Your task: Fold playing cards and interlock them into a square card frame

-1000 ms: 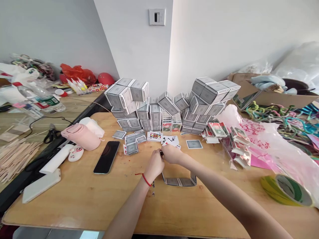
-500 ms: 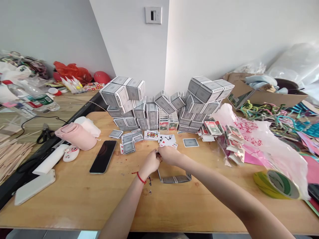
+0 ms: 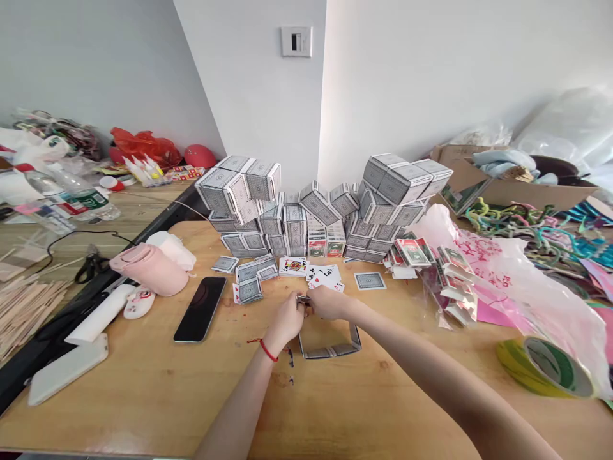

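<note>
My left hand [image 3: 288, 314], a red string bracelet at its wrist, is closed in a pinch. Against it, fingers also closed, is my right hand [image 3: 326, 302]. Between them they grip the far left part of a four-sided frame of folded playing cards [image 3: 330, 351], its near side on the table; the fingers partly hide the grip. Just beyond lie face-up playing cards [image 3: 324, 276] and a jack card [image 3: 292, 265]. Folded cards [image 3: 249, 291] are on the left, and a single face-down card [image 3: 370, 281] on the right.
Stacked card-covered blocks [image 3: 258, 179] form a wall at the back, with another stack [image 3: 397, 176] on the right. A black phone [image 3: 200, 310] and pink roll [image 3: 148, 268] lie left. Empty card boxes [image 3: 454, 281], a plastic bag [image 3: 507, 268] and yellow tape [image 3: 514, 367] are right.
The card frame has shifted slightly left and turned a little in my fingers. Both hands stay together in a pinch; the whole view has tipped up slightly.
</note>
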{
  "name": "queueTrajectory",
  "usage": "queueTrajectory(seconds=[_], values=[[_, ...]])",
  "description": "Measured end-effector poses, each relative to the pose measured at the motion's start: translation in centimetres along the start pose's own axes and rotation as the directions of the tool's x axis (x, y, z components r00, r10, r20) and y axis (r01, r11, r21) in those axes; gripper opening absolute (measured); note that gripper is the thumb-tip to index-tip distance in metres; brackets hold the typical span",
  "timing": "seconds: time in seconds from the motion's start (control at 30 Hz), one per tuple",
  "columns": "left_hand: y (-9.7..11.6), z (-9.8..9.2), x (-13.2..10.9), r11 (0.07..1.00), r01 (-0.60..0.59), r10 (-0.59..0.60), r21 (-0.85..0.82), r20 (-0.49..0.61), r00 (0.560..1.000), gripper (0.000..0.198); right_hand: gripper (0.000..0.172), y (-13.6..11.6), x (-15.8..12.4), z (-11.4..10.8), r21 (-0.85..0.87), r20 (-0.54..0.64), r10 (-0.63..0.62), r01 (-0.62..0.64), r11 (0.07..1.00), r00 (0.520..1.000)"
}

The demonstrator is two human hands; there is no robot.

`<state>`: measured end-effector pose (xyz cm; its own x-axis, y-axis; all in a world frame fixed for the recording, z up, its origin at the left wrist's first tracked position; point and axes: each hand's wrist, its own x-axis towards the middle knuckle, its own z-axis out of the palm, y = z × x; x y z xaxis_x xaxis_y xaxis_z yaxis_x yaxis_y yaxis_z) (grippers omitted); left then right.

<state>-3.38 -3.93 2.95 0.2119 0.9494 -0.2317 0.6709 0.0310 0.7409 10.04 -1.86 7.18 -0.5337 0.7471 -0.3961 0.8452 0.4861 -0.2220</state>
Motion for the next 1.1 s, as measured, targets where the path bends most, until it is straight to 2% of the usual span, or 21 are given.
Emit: queueTrajectory(seconds=[0.17,0.33,0.4,0.47,0.53,0.57,0.6,0.67,0.7,0.77,0.83,0.9,0.93,1.03,1.1], values=[[0.4,-0.4,-0.4,0.997,-0.070,0.069,0.020,0.033,0.997,0.032,0.024,0.0,0.2,0.3,0.008,-0.062,0.052,-0.052,0.999,0.997],[1.3,-1.4,-0.7,0.971,-0.186,0.196,0.147,-0.058,0.979,0.030,0.022,0.0,0.2,0.2,0.105,-0.027,0.046,-0.043,0.994,0.999],[1.2,-1.6,-0.6,0.964,-0.217,0.232,0.154,-0.086,0.969,0.028,0.024,0.7,-0.3,-0.1,0.184,0.004,0.045,-0.045,0.982,0.999],[0.9,-1.7,-0.5,0.966,-0.230,0.244,0.121,-0.118,0.963,0.031,0.033,1.9,-0.9,-0.4,0.429,0.076,0.013,-0.044,0.902,0.997],[0.6,-1.7,-0.5,0.964,-0.256,0.263,0.067,-0.135,0.955,0.036,0.044,3.7,-1.7,-0.6,0.569,-0.008,0.033,-0.023,0.822,0.999],[0.4,-1.6,-0.5,0.961,-0.274,0.277,0.043,-0.132,0.952,0.036,0.042,4.6,-2.0,-0.6,0.594,-0.068,0.087,-0.030,0.804,0.994],[0.3,-1.5,-0.5,0.958,-0.286,0.287,0.027,-0.126,0.950,0.034,0.037,5.5,-2.3,-0.5,0.581,-0.135,0.159,-0.052,0.812,0.978],[0.2,-1.4,-0.4,0.960,-0.280,0.281,0.026,-0.127,0.951,0.030,0.027,6.9,-2.7,0.1,0.504,-0.280,0.307,-0.133,0.853,0.910],[0.2,-1.3,-0.4,0.963,-0.268,0.271,0.043,-0.137,0.953,0.029,0.027,7.3,-2.7,0.5,0.475,-0.319,0.347,-0.168,0.864,0.882],[0.4,-1.1,-0.3,0.964,-0.248,0.260,0.094,-0.163,0.952,0.027,0.036,7.6,-2.5,1.6,0.442,-0.384,0.406,-0.221,0.869,0.830],[0.6,-1.0,-0.2,0.959,-0.251,0.272,0.133,-0.171,0.947,0.026,0.055,7.4,-1.9,2.7,0.412,-0.447,0.446,-0.264,0.872,0.776],[0.7,-0.9,-0.3,0.951,-0.277,0.299,0.136,-0.186,0.936,0.026,0.061,7.1,-1.2,3.6,0.430,-0.447,0.504,-0.316,0.846,0.739],[0.6,-0.8,-0.4,0.948,-0.293,0.314,0.127,-0.198,0.929,0.026,0.056,7.1,-0.8,3.9,0.458,-0.423,0.535,-0.337,0.823,0.731],[0.3,-0.8,-0.9,0.940,-0.332,0.342,0.081,-0.239,0.909,0.024,0.027,7.6,0.1,4.7,0.555,-0.325,0.565,-0.330,0.763,0.759],[-0.1,-0.8,-1.3,0.940,-0.340,0.337,0.035,-0.249,0.908,0.021,0.034,8.0,0.5,5.1,0.576,-0.372,0.587,-0.317,0.753,0.719]])
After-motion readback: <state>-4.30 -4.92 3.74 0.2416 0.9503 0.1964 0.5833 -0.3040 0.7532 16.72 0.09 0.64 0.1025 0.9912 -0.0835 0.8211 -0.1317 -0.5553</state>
